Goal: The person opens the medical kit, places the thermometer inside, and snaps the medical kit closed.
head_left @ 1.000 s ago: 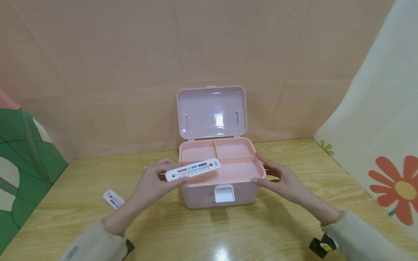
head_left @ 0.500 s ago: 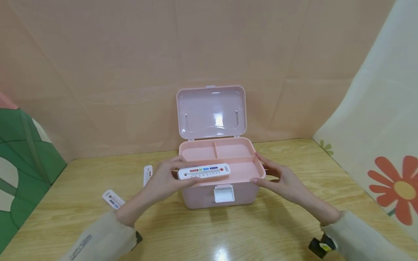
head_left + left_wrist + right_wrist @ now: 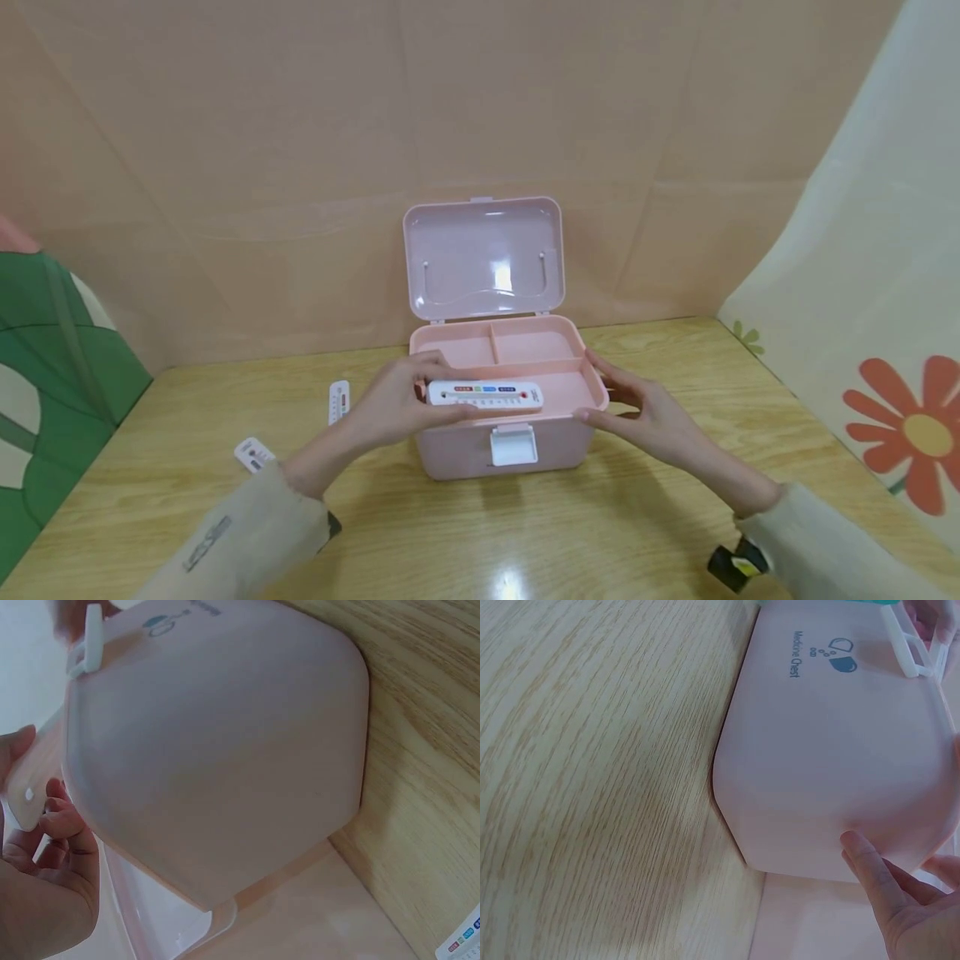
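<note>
A pink medicine chest point(image 3: 457, 454) stands with its lid up, and its divided tray point(image 3: 568, 392) shows at the top. My left hand point(image 3: 397, 400) pinches a flat white thermometer point(image 3: 486, 397) with coloured labels near its left end. The thermometer lies level over the tray's wide front compartment, its scale facing up. In the left wrist view the fingers hold it just beyond the chest's rim. My right hand point(image 3: 651, 414) holds the chest's right end, thumb at the front corner and fingers at the side. In the right wrist view its fingertips point(image 3: 851, 840) touch the chest wall.
Two more white thermometers lie on the table at the left: one point(image 3: 339, 400) beside my left hand, another point(image 3: 252, 454) partly behind my left sleeve. The lid point(image 3: 483, 258) leans back near the cloth backdrop. A white latch point(image 3: 513, 446) hangs on the chest's front.
My left hand has carried the thermometer rightward and turned it level over the front compartment. The thermometer behind that hand has come into sight. My right hand stays on the chest.
</note>
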A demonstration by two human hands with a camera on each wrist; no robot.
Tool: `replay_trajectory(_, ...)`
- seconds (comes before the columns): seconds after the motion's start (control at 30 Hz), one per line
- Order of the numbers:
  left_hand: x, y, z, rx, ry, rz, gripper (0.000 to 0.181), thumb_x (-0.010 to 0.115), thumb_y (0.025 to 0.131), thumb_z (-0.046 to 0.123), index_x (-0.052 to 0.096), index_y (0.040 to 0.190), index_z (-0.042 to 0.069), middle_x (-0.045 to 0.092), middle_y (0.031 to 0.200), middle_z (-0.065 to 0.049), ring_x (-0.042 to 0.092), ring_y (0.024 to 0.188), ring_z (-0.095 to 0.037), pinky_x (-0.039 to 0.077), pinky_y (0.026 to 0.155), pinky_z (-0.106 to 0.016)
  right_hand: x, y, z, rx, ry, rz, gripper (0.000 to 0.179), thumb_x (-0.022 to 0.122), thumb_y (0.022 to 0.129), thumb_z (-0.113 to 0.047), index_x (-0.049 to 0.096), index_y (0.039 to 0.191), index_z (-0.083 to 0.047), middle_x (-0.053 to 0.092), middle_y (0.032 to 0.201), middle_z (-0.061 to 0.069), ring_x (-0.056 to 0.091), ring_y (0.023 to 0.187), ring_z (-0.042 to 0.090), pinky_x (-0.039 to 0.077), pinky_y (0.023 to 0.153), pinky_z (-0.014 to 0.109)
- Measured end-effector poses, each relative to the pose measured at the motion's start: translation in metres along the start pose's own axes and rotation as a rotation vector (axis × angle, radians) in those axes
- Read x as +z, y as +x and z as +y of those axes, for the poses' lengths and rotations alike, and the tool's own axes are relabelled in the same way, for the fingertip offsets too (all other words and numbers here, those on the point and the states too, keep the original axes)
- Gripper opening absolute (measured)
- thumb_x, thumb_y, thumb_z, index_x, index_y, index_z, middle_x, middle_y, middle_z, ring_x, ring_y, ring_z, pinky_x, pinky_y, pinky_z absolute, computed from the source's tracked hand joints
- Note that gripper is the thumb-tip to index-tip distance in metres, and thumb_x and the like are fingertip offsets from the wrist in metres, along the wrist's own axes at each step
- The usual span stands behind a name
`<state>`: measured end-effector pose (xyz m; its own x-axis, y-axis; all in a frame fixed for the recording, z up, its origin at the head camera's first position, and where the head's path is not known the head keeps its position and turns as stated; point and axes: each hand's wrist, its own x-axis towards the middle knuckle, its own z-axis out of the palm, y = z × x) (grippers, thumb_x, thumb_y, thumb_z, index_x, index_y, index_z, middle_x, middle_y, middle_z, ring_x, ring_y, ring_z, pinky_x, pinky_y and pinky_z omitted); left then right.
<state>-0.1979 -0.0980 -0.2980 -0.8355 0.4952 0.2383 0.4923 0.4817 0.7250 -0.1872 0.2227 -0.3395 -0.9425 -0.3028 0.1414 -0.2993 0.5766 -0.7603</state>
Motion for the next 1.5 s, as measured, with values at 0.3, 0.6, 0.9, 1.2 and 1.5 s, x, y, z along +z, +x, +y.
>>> replay_trajectory(0.3, 0.002, 0.008, 0.005, 0.018, 0.001, -0.035, 0.038, 0.078, 0.072, 0.033, 0.070, 0.107, 0.020, 0.061, 0.083, 0.006, 0.048, 0.071, -0.011, 0.041, 0.056, -0.019, -0.001, 0.000, 0.000, 0.005, -0.016, -0.007, 0.074, 0.066, 0.085, -0.032, 0.026, 0.146, -0.023, 0.033, 0.148, 0.018, 0.048, 0.122, 0.039, 0.055, 0.082, 0.036)
replay_trajectory(0.6, 0.007, 0.015, 0.005, 0.063, 0.053, -0.036, 0.038, 0.077, 0.073, 0.033, 0.070, 0.108, 0.019, 0.061, 0.081, 0.008, 0.048, 0.073, -0.010, 0.043, 0.060, -0.020, 0.000, 0.000, 0.000, -0.003, 0.001, -0.002, 0.074, 0.067, 0.085, -0.030, 0.027, 0.146, -0.021, 0.033, 0.147, 0.018, 0.050, 0.120, 0.040, 0.056, 0.081, 0.037)
replay_trajectory(0.9, 0.009, 0.020, 0.007, 0.076, 0.054, -0.046, 0.037, 0.077, 0.073, 0.029, 0.070, 0.108, 0.017, 0.061, 0.081, 0.007, 0.047, 0.072, -0.009, 0.041, 0.059, -0.018, 0.001, 0.001, 0.000, 0.004, 0.011, 0.008, 0.074, 0.067, 0.084, -0.030, 0.027, 0.146, -0.025, 0.035, 0.146, 0.019, 0.052, 0.116, 0.038, 0.056, 0.079, 0.034)
replay_trajectory(1.2, 0.008, 0.022, 0.006, 0.095, 0.033, -0.066, 0.037, 0.078, 0.073, 0.025, 0.070, 0.107, 0.013, 0.063, 0.082, 0.004, 0.047, 0.071, -0.009, 0.040, 0.058, -0.017, 0.001, 0.002, 0.000, 0.002, 0.004, 0.015, 0.073, 0.067, 0.084, -0.030, 0.028, 0.146, -0.025, 0.036, 0.145, 0.019, 0.054, 0.115, 0.037, 0.057, 0.077, 0.033)
replay_trajectory(1.5, 0.008, 0.024, -0.001, 0.084, 0.045, -0.102, 0.034, 0.077, 0.074, 0.023, 0.071, 0.105, 0.009, 0.064, 0.082, 0.001, 0.047, 0.070, -0.008, 0.040, 0.057, -0.016, 0.001, 0.002, 0.000, 0.003, 0.011, 0.012, 0.074, 0.068, 0.084, -0.030, 0.028, 0.146, -0.025, 0.037, 0.145, 0.019, 0.054, 0.115, 0.037, 0.057, 0.077, 0.033)
